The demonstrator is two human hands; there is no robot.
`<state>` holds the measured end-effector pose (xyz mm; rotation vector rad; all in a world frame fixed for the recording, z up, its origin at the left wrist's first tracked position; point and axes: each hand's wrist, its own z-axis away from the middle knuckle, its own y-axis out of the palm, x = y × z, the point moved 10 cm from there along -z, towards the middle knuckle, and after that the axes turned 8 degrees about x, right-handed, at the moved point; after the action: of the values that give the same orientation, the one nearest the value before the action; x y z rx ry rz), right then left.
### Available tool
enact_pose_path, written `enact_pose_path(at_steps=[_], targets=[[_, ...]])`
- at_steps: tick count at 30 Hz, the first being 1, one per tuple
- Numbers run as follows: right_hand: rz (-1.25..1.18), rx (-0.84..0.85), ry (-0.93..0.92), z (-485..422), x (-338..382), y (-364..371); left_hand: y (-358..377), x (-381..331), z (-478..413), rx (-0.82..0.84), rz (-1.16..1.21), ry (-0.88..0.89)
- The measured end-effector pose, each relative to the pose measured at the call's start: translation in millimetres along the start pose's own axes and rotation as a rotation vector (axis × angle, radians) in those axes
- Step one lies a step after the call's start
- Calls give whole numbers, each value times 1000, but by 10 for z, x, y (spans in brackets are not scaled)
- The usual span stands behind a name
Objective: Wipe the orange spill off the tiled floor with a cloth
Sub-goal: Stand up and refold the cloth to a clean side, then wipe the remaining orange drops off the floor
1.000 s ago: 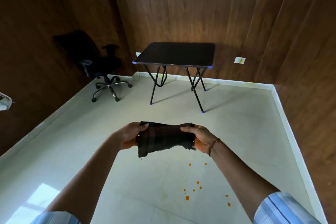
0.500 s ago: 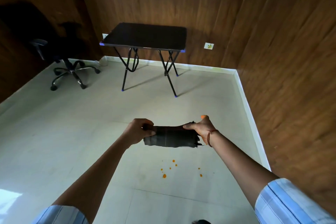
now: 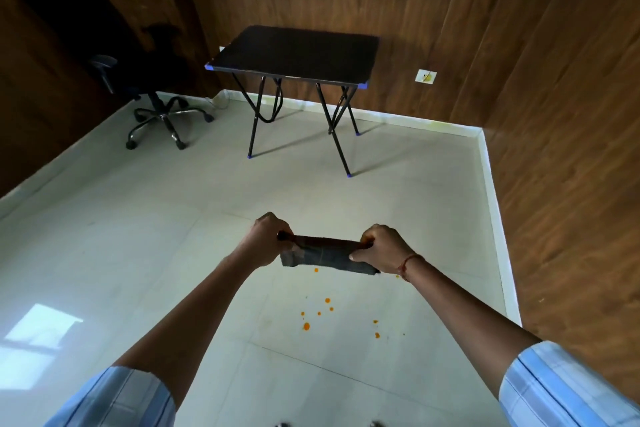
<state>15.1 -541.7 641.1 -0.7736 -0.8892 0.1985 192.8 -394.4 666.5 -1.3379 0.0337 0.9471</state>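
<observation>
A dark folded cloth (image 3: 325,255) is stretched between both my hands, held out in the air above the pale tiled floor (image 3: 173,253). My left hand (image 3: 265,239) grips its left end with curled fingers. My right hand (image 3: 382,248) grips the right end, thumb under the fold. Several small orange drops of the spill (image 3: 306,326) are scattered on the tiles just below and nearer to me than the cloth, with a few more to the right (image 3: 376,334).
A black folding table (image 3: 294,52) stands against the wood-panelled back wall. A black office chair (image 3: 152,87) sits in the left corner. The wooden right wall (image 3: 571,184) with a white skirting runs close beside the spill. A wall socket (image 3: 426,75) is behind.
The cloth has been folded smaller, from a hanging rectangle into a narrow band. Both hands have closed round its ends. My view has swung right and then back left.
</observation>
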Motion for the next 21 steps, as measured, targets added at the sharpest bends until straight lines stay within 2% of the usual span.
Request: enact_pose_path(at_steps=[1, 4, 6, 7, 9, 11, 13, 17, 19, 21], targets=[[-139, 9, -12, -29, -99, -39, 71, 20, -20, 8, 117, -23], [-540, 55, -23, -97, -339, -99, 339, 67, 24, 49, 697, -68], [-699, 100, 8, -159, -485, -71, 505, 26, 51, -3, 926, -111], [-765, 126, 44, -188, -547, -24, 567, 31, 77, -55, 939, -162], [-853, 153, 125, -213, -637, 69, 633, 54, 102, -124, 730, -275], [-805, 161, 191, -263, -737, 162, 693, 89, 111, -111, 498, -374], [-690, 99, 213, -302, -790, 160, 718, 108, 77, -97, 430, -412], [-438, -64, 104, -299, -520, 13, 682, -4, -22, -111, 419, -418], [-438, -35, 16, -268, -234, 71, 737, -163, -95, -78, 487, -370], [-582, 87, -41, -256, -33, 283, 872, -320, -136, -1, 751, -328]])
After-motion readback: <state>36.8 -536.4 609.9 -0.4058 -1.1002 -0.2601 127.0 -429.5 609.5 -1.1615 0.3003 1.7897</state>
